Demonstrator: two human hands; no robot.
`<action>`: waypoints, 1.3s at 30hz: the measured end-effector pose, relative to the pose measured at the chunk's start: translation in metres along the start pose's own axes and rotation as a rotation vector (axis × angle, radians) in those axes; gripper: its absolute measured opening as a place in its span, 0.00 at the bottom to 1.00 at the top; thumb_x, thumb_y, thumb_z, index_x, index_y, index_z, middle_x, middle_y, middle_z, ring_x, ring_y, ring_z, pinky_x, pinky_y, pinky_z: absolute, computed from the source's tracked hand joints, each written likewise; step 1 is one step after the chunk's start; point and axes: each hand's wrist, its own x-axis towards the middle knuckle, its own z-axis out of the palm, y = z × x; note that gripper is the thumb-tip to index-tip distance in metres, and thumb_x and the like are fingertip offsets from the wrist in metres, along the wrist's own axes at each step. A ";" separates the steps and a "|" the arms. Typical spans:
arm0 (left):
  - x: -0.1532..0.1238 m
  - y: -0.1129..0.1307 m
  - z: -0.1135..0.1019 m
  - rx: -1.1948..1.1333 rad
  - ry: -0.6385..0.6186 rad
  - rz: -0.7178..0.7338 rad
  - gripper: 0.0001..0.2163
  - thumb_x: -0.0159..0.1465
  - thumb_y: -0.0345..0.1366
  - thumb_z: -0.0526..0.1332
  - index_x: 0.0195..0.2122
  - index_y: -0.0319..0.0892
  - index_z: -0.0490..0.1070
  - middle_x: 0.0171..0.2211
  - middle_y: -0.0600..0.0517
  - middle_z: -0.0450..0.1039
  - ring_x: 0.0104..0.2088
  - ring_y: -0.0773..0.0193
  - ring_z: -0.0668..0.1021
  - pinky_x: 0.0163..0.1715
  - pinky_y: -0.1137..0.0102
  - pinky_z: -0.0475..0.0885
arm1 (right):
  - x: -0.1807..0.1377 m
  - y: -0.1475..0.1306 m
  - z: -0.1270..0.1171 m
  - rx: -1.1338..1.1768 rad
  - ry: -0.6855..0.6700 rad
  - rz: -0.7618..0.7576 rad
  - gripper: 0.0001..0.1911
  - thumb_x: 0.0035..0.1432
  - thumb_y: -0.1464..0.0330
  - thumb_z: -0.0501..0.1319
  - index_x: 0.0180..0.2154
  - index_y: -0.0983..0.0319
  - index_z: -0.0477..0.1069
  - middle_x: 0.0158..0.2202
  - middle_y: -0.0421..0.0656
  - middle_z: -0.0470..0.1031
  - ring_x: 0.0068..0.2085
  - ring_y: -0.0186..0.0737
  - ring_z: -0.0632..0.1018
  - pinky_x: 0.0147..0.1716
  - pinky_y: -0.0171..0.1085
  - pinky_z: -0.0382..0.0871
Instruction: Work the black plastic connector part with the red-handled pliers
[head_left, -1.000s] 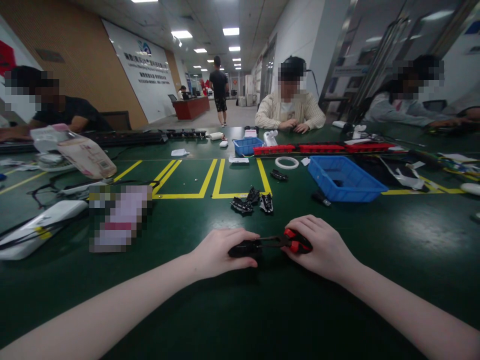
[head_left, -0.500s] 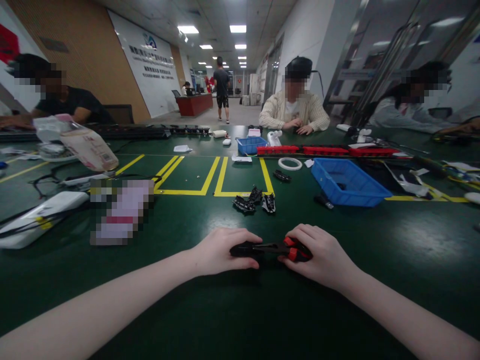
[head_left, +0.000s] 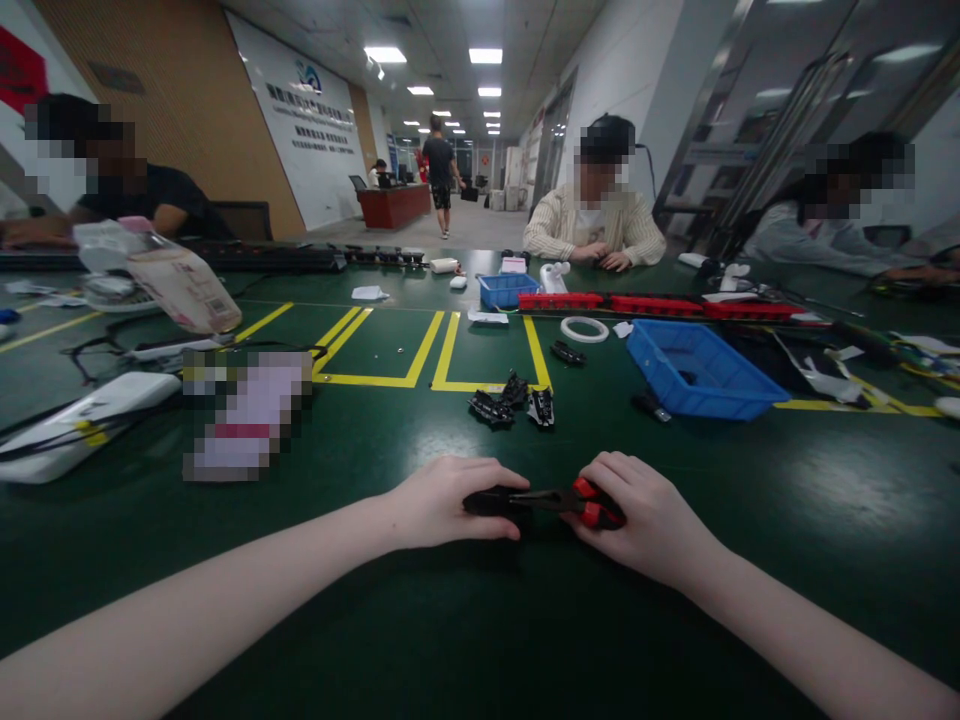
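Observation:
Between thumb and fingers, my left hand (head_left: 450, 502) grips a small black plastic part (head_left: 491, 500). My right hand (head_left: 637, 510) is wrapped round the red and black handles of needle-nose pliers (head_left: 553, 498). The jaws point left and meet the black part; whether they bite on it I cannot tell. Just beyond my hands lie several black pieces (head_left: 491, 407) in a loose cluster. A similar black piece (head_left: 568, 353) lies farther back.
A blue bin (head_left: 709, 395) stands right of centre, a small black object (head_left: 651, 407) beside it. On the left are a bottle (head_left: 184, 280), a white device with cables (head_left: 90, 425) and a blurred-out pinkish object (head_left: 255, 410). Across the green table (head_left: 480, 620) sits a person (head_left: 596, 225).
My hands and the pliers stay almost in place, the pliers shifting slightly. The whole view has moved a little, and a person in the background has walked on.

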 end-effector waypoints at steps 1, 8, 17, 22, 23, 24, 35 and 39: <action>0.000 0.001 0.000 0.021 0.021 -0.004 0.20 0.60 0.42 0.64 0.52 0.42 0.67 0.43 0.50 0.75 0.41 0.62 0.77 0.39 0.70 0.69 | 0.000 0.000 0.000 -0.002 -0.004 0.002 0.09 0.47 0.68 0.63 0.33 0.61 0.67 0.32 0.44 0.72 0.31 0.39 0.72 0.30 0.38 0.67; 0.000 0.003 0.002 0.156 0.119 -0.050 0.25 0.56 0.50 0.66 0.50 0.42 0.69 0.40 0.51 0.77 0.38 0.61 0.78 0.40 0.67 0.64 | 0.000 0.002 0.002 0.027 -0.057 0.026 0.08 0.48 0.67 0.62 0.33 0.62 0.67 0.32 0.44 0.71 0.32 0.40 0.71 0.30 0.38 0.67; 0.002 0.000 0.002 0.183 0.034 -0.027 0.21 0.56 0.51 0.65 0.44 0.42 0.71 0.35 0.54 0.77 0.32 0.64 0.76 0.34 0.70 0.62 | 0.000 0.002 0.001 0.069 -0.074 0.041 0.08 0.49 0.67 0.62 0.33 0.61 0.67 0.32 0.44 0.72 0.32 0.38 0.72 0.29 0.37 0.67; 0.000 -0.006 0.008 0.254 0.117 0.016 0.21 0.58 0.53 0.62 0.44 0.41 0.70 0.33 0.53 0.76 0.31 0.64 0.76 0.32 0.70 0.63 | 0.001 -0.001 0.002 0.146 -0.080 0.096 0.07 0.51 0.66 0.61 0.32 0.60 0.66 0.31 0.43 0.71 0.31 0.38 0.72 0.29 0.37 0.67; 0.000 -0.007 0.009 0.265 0.133 0.024 0.21 0.59 0.53 0.61 0.44 0.41 0.70 0.32 0.52 0.75 0.31 0.64 0.76 0.32 0.70 0.62 | 0.001 -0.002 0.001 0.161 -0.082 0.109 0.06 0.51 0.66 0.61 0.31 0.60 0.65 0.31 0.42 0.70 0.31 0.38 0.71 0.28 0.37 0.67; -0.001 -0.007 0.010 0.271 0.146 0.031 0.21 0.59 0.54 0.61 0.44 0.41 0.70 0.32 0.52 0.75 0.30 0.64 0.76 0.31 0.70 0.62 | 0.001 -0.003 0.001 0.173 -0.082 0.120 0.06 0.51 0.67 0.61 0.31 0.60 0.65 0.31 0.42 0.70 0.31 0.37 0.71 0.28 0.37 0.67; 0.000 -0.002 0.005 0.219 0.018 0.084 0.21 0.62 0.53 0.58 0.45 0.40 0.69 0.33 0.52 0.73 0.30 0.65 0.74 0.31 0.71 0.63 | 0.001 0.004 -0.003 0.031 -0.004 -0.049 0.08 0.47 0.68 0.61 0.32 0.61 0.67 0.31 0.43 0.72 0.30 0.38 0.70 0.29 0.37 0.64; 0.001 -0.001 0.002 0.182 -0.079 0.121 0.22 0.63 0.53 0.56 0.47 0.40 0.69 0.34 0.51 0.73 0.30 0.65 0.73 0.29 0.71 0.63 | 0.002 0.008 -0.003 0.024 -0.008 -0.106 0.07 0.47 0.68 0.60 0.32 0.61 0.67 0.30 0.43 0.72 0.30 0.37 0.69 0.29 0.37 0.63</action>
